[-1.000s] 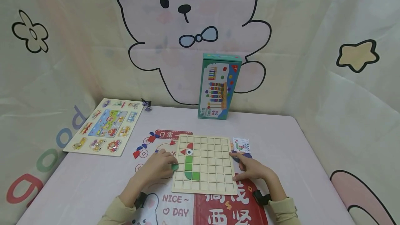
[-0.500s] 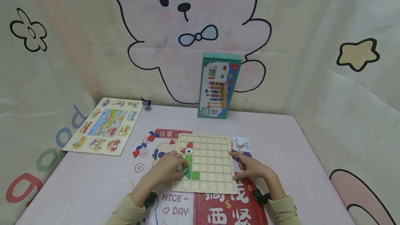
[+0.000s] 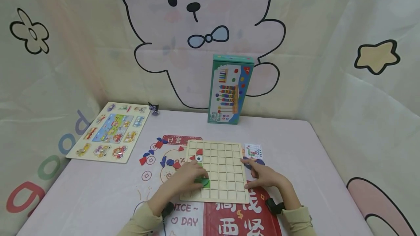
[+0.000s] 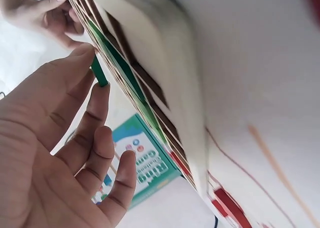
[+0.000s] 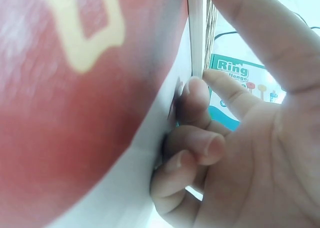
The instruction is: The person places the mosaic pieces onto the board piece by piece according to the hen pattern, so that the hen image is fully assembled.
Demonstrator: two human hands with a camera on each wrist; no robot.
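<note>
My left hand (image 3: 187, 176) pinches a dark green tile (image 4: 99, 72) with a curved edge between thumb and forefinger, above the lower left of the wooden grid board (image 3: 226, 177). Its other fingers are loosely bent in the left wrist view. Red pieces and an eye tile (image 3: 198, 158) sit in the board's upper left cells. Green tiles lie below them, partly hidden by the left hand. My right hand (image 3: 265, 176) touches the board's right edge with an extended forefinger and thumb spread apart. In the right wrist view its remaining fingers bend against the tabletop.
A small pattern card (image 3: 253, 152) lies beside the board's upper right corner. At the back stands a green ring game box (image 3: 231, 90). A vehicle puzzle board (image 3: 113, 130) and a small dark figurine (image 3: 154, 109) are at the back left. A printed mat (image 3: 184, 214) lies under the grid board.
My left hand has moved right with the green tile, from the board's left edge to over its lower left cells. The right hand has stayed at the right edge.
</note>
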